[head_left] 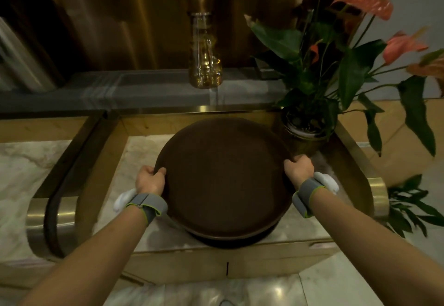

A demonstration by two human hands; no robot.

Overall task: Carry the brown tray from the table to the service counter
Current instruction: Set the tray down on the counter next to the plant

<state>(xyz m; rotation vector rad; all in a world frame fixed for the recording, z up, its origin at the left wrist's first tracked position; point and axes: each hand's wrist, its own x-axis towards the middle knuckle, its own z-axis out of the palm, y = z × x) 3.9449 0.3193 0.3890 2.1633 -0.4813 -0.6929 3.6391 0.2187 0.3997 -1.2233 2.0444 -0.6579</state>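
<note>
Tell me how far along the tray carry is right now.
Done: the tray is at a marble-topped counter beside a potted plant. In hand: the left hand and right hand each grip opposite rims. Its near edge sits above a dark round shape, possibly another tray or a shadow. Left: if this is the service counter, set it down flat and let go.
</note>
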